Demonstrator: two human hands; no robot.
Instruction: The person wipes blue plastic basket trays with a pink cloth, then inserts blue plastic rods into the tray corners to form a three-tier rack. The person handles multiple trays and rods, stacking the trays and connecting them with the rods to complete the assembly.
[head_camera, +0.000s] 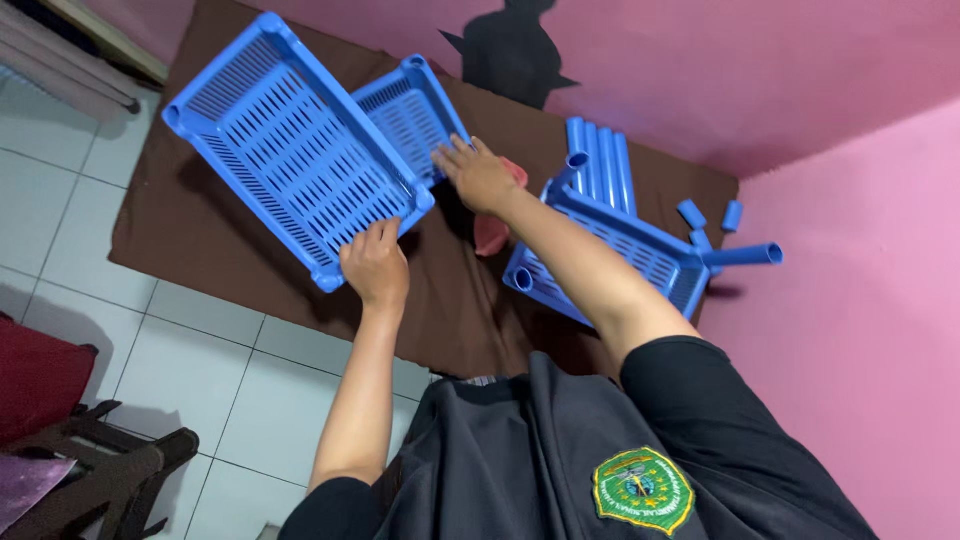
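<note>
Here the left hand (375, 265) grips the big tray (290, 145) by its near corner, tilting it off the brown cloth (200, 230). The right hand (478, 175) lies spread, seemingly steadying the small tray (405, 110) near the cloth's far edge.

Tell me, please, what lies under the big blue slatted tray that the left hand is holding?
Under the big blue tray lie a brown cloth and part of a smaller blue tray. Whatever else it covers is hidden.

Blue slatted trays (290, 140) and blue tubes (600, 160) are lying on a brown cloth (200, 240), showing against white floor tiles (60, 200) and pink walls (800, 70).
</note>
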